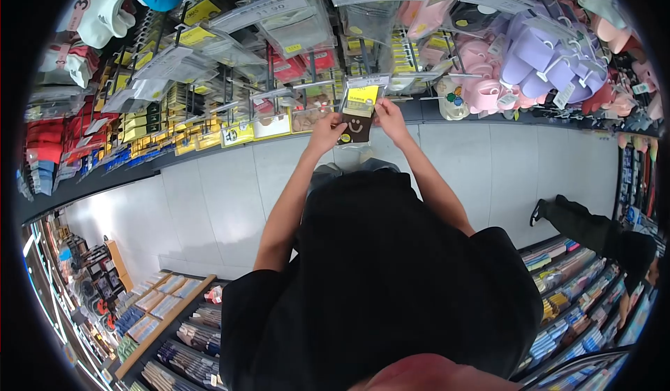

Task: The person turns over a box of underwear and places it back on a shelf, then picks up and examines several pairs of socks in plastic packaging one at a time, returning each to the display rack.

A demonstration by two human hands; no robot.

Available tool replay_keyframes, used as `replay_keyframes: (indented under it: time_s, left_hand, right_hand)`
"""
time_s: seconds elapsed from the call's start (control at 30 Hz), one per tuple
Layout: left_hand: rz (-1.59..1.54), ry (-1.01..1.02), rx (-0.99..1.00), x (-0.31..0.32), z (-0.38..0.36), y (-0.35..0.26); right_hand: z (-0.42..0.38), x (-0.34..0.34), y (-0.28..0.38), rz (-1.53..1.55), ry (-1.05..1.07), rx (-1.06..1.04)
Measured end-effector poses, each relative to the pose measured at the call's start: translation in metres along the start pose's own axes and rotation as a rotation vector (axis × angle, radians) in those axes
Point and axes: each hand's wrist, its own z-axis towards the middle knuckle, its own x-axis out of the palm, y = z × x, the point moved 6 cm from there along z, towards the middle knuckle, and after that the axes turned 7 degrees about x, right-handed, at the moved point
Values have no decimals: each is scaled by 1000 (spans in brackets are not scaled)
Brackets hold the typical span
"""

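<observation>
Packet: you hold a clear sock packet (358, 114) out in front of you at 12 o'clock; it has a yellow card on top and a dark sock with a smiley face.
Left hand: your left hand (325, 133) pinches the packet's lower left edge, fingers closed on it.
Right hand: your right hand (389, 117) grips the packet's right edge, fingers closed on it.
Shelf: hanging packets (209, 63) fill the rack from 10 to 12 o'clock.
Slippers: pink and lilac slippers (537, 56) hang at 2 o'clock.
Floor: pale tiles (209, 196) lie below your arms.
Bystander: another person's dark leg (586, 227) stands at 3 o'clock.
</observation>
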Motion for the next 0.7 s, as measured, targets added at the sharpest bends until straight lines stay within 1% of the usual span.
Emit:
replay_keyframes:
  time_s: [0.03, 0.1, 0.13, 0.2, 0.23, 0.27, 0.3, 0.33, 0.37, 0.47, 0.6, 0.63, 0.67, 0.7]
  left_hand:
    - [-3, 3, 6, -1, -4, -3]
    - [-24, 46, -13, 1, -18, -2]
    - [-27, 44, -10, 0, -21, 0]
    - [-234, 53, -62, 1, -38, 8]
    - [-269, 55, -66, -1, -45, 11]
    - [-270, 51, -70, -6, -54, 14]
    - [-273, 60, -181, -11, -65, 12]
    - [-278, 65, -288, -17, -73, 7]
    - [-386, 40, -359, -22, -84, 0]
    - [-437, -23, -326, -37, -106, 8]
    - [-485, -81, -334, -58, -135, -4]
    - [-522, -153, -290, -64, -139, -9]
    - [-559, -221, -247, -70, -144, -14]
    - [-558, -225, -246, -75, -147, -21]
  right_hand:
    - [-4, 0, 3, -2, -6, -3]
    - [-16, 2, -2, 43, 11, 81]
    - [-16, 3, -5, 40, 10, 79]
    - [-25, 12, -18, 85, 46, 195]
    - [-27, 18, -16, 83, 52, 194]
    - [-32, 24, -19, 105, 79, 242]
    - [-38, 32, -18, 125, 106, 291]
    - [-39, 39, -15, 117, 113, 292]
    - [-42, 49, -15, 131, 140, 301]
    - [-53, 76, -6, 167, 217, 309]
    - [-68, 100, 13, 185, 356, 270]
    - [-71, 103, 19, 180, 362, 269]
    - [-77, 108, 27, 187, 422, 231]
    - [-83, 114, 38, 197, 481, 192]
